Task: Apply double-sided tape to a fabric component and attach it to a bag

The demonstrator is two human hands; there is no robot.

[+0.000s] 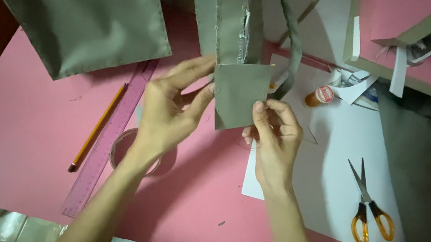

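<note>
My left hand [172,105] and my right hand [274,133] hold a small grey-green fabric flap [240,93] between them above a pink table [24,125]. The left thumb and fingers pinch its left edge. The right thumb and forefinger pinch its lower right edge. The flap is the end of a stitched grey-green strap [227,13] that hangs down from the top of the view. A larger piece of the same fabric [79,1] lies at the upper left.
A pink ruler [109,139] and a yellow pencil [96,128] lie left of my left hand. A tape roll [121,149] sits under my left wrist. Orange-handled scissors [369,206] rest on white paper [336,157] at right. An orange thread spool [318,96] stands behind.
</note>
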